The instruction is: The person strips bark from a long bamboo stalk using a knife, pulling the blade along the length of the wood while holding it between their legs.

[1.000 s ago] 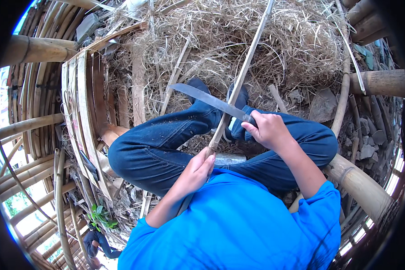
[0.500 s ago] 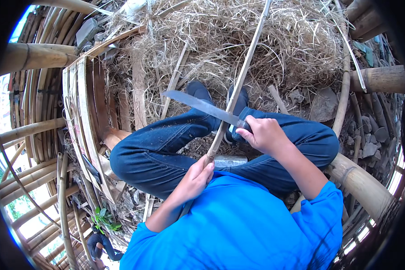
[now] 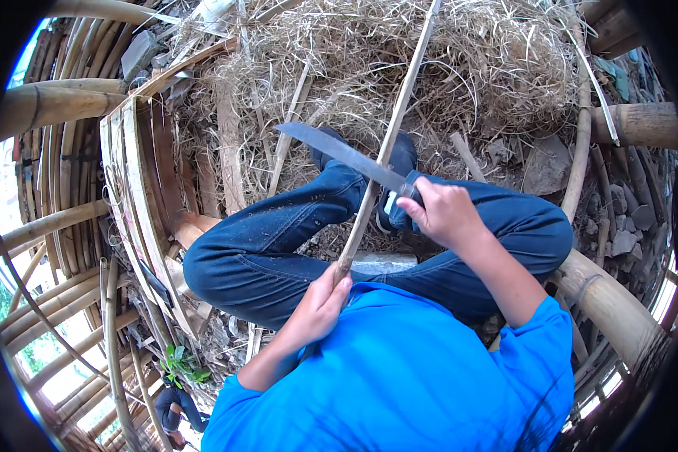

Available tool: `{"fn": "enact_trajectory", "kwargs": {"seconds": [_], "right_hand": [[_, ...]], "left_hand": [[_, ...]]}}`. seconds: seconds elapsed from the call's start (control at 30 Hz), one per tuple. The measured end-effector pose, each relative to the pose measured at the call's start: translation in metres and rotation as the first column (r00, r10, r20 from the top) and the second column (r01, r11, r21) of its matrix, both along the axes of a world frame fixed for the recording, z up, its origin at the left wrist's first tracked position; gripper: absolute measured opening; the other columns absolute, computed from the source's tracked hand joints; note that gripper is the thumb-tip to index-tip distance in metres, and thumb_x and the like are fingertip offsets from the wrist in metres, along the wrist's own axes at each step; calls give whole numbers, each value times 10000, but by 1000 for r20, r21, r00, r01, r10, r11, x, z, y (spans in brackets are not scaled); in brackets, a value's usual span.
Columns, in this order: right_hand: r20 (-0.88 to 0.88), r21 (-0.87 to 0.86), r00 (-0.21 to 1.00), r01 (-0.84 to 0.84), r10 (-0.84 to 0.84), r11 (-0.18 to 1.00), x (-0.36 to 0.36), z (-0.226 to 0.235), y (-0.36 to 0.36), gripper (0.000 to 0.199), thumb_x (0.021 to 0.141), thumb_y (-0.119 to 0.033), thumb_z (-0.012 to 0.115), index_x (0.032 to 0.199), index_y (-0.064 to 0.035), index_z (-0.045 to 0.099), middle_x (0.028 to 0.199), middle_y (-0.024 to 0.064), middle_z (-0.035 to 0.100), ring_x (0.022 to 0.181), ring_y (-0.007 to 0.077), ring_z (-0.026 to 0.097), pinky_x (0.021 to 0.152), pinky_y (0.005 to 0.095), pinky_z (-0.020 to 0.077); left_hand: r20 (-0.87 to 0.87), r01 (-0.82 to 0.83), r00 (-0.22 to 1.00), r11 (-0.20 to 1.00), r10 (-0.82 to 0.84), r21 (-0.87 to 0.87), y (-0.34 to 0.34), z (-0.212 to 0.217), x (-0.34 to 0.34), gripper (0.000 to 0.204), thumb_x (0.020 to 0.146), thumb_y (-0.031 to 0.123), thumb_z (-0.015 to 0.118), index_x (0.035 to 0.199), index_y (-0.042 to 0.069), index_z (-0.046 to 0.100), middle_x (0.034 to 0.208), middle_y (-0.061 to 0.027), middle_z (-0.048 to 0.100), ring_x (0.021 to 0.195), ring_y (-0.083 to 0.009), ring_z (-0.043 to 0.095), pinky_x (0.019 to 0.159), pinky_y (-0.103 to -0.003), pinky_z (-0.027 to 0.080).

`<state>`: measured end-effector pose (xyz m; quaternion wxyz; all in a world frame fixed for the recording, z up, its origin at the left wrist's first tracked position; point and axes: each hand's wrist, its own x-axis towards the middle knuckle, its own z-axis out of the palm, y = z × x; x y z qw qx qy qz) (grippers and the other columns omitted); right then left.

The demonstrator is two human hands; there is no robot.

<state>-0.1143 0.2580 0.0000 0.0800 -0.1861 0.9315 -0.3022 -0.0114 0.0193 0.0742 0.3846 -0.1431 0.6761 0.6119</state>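
Observation:
A long, thin bamboo strip (image 3: 404, 103) slants from my lap away past my feet. Its near end is in the closed fingers of my left hand (image 3: 322, 303), close against my blue shirt. My right hand (image 3: 446, 212) is wrapped round the handle of a large knife (image 3: 344, 156) with a broad grey blade. The blade lies across the strip between my shins, its tip pointing to the far left. Most of the handle is hidden by my fingers.
A heap of pale bamboo shavings (image 3: 497, 68) spreads beyond my shoes (image 3: 403, 153). Split bamboo slats (image 3: 135, 166) stand at the left. A thick bamboo pole (image 3: 606, 297) and stones (image 3: 623, 241) are on the right. Another person's legs (image 3: 172, 407) show at the lower left.
My right hand and the knife have moved a little farther from me along the strip. The strip's far end has shifted slightly left. My left hand keeps its hold.

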Motion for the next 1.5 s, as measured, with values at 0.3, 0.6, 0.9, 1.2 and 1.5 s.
{"fn": "enact_trajectory", "kwargs": {"seconds": [0.3,0.6,0.9,1.2,1.5], "right_hand": [[16,-39,994,-112,112,993,3,0,-1,453,908,-480,543,781,-47,508,595,162,602,577,362,628,511,446,496],[69,-35,987,-142,144,989,-5,4,-3,456,906,-493,537,787,-53,517,616,178,604,597,380,627,537,455,501],[118,-48,986,-110,115,993,-14,3,4,441,914,-473,536,787,-50,537,608,178,603,611,373,628,547,468,490],[21,-73,995,-94,96,993,-11,-9,4,428,910,-474,543,813,-57,537,605,167,598,602,361,631,533,465,491],[103,-23,992,-70,72,997,-31,-10,6,445,927,-478,510,784,-58,541,601,186,600,612,381,633,560,477,500]], "left_hand": [[83,-36,996,999,34,21,-1,4,2,175,1013,197,400,947,44,453,691,30,393,618,-57,361,549,-238,329],[152,-80,986,994,68,75,-3,3,0,182,1016,198,395,956,35,451,686,20,405,612,-75,376,549,-259,345],[9,17,1000,998,-17,-64,-3,3,7,200,1014,241,395,939,59,431,672,25,402,597,-60,369,530,-231,308],[175,-89,982,991,71,98,-7,8,10,174,1017,204,391,945,54,440,647,31,392,575,-60,360,515,-244,329],[155,-63,986,998,59,21,-7,9,10,186,1017,222,404,963,51,449,665,25,416,605,-60,384,538,-237,341]]}}
